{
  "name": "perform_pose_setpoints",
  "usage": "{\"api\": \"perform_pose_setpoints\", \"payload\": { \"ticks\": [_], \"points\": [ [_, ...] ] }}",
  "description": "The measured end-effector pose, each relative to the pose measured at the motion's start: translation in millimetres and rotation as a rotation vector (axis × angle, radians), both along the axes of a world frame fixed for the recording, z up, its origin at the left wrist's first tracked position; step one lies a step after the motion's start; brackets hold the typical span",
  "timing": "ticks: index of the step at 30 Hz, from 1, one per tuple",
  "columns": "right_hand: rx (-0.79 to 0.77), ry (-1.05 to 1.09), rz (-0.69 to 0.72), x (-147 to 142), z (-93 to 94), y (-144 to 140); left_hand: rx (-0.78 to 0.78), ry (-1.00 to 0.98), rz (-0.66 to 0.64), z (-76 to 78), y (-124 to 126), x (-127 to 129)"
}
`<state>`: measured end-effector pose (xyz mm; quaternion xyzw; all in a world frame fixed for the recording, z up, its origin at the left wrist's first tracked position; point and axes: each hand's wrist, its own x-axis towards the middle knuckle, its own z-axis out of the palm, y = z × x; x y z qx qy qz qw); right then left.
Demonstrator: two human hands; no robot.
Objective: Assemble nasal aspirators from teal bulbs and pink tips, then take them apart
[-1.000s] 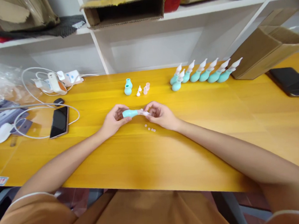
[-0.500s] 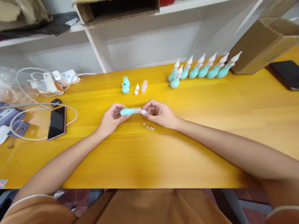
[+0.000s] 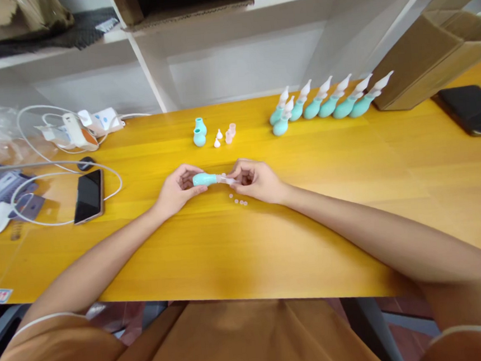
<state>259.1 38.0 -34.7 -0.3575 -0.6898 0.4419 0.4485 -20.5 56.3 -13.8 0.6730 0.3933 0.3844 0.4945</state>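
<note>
At a yellow tabletop (image 3: pixel 351 193) beneath white shelving, we are holding a small teal bulb (image 3: pixel 204 178) level just above the wood, its long axis running left to right between our two hands. Our left hand (image 3: pixel 178 189) is closing its fingers around the bulb's rounded end; our right hand (image 3: pixel 257 180) is pinching the clear tip (image 3: pixel 225 179) at the other end, so each hand is meeting the piece end-on. Tiny pale discs (image 3: pixel 239 201) are lying just beside the right hand, and a row of finished aspirators (image 3: pixel 326 105) is standing well apart.
</note>
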Motion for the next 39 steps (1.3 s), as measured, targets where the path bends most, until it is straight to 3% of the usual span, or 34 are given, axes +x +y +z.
{"api": "perform_pose_setpoints", "payload": {
  "ticks": [21, 31, 39],
  "points": [
    [0.034, -0.04, 0.034, 4, 1.7, -1, 0.075, 0.096, -0.022, 0.2, -6, 0],
    [-0.029, 0.0, 0.123, 7, -2.5, -2, 0.292, 0.165, -0.011, 7.2, -13, -3],
    [-0.03, -0.01, 0.135, 7, 0.0, -3, 0.211, 0.114, -0.017, 3.0, -11, -4]
  ]
}}
